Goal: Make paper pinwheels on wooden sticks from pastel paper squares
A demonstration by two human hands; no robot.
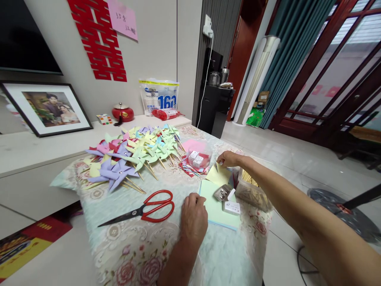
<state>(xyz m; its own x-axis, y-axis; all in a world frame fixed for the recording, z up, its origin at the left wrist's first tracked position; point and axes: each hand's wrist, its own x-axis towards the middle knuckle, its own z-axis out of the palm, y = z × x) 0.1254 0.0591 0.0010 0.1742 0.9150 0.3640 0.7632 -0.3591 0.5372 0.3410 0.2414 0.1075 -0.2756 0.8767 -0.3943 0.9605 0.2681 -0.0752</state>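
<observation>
1. Yellow paper sheet [219,174]: one, lying at the far edge of a pale green paper stack [216,206] on the cloth-covered table [125,238]. The right hand [228,159] pinches its upper corner between closed fingertips, lifting that corner slightly, seemingly to peel the sheet free of what lies under it.
2. Left hand [194,216]: palm down, fingers curled loosely, holding nothing; it presses the near left edge of the green stack, which likely keeps the stack from sliding.
3. Stapler [222,192] and a small white box [232,206]: one each, resting on the green stack, just beside the yellow sheet.
4. Red-handled scissors [149,208]: one pair, blades closed, lying left of the left hand, apart from it.
5. Paper pinwheels [133,155]: a heap on sticks across the far side of the table (too many and too overlapped to count; purple, green, yellow, pink).
6. Clear plastic bag [199,159]: one, holding small boxes, between the pinwheels and the right hand.
7. Clear tub of wooden sticks [253,190]: one, under the right forearm, at the table's right edge.
</observation>
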